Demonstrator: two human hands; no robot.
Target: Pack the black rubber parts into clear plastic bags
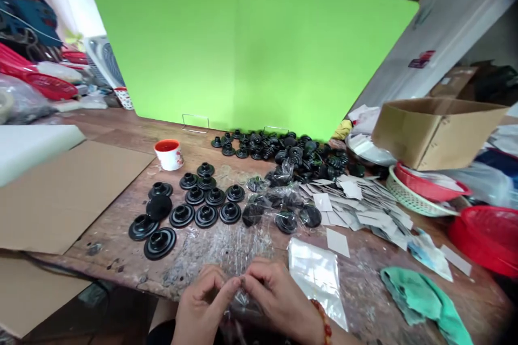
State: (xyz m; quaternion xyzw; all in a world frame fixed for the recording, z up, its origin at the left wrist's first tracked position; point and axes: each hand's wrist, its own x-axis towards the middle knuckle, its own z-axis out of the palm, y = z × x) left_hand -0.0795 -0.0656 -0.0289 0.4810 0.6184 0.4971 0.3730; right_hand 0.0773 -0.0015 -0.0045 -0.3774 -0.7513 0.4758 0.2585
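Note:
My left hand (204, 302) and my right hand (279, 296) meet at the table's front edge, thumbs and fingertips pinched together on a clear plastic bag (242, 297). Most of the bag hangs below the fingers, and whether anything is inside cannot be made out. Beyond my left hand lie several black round discs with raised hubs (182, 215). Farther ahead, several more black discs sit in clear wrapping (286, 221). Right beside my right hand is a flat stack of clear plastic bags (313, 269).
Many loose black discs (259, 145) are heaped before the green panels (283, 48). Pale square cards (372, 210) spread at right, near a green cloth (416, 296), a red basin (489, 237) and a cardboard box (437, 129). A cup (169, 155) and cardboard sheets (81, 188) stand left.

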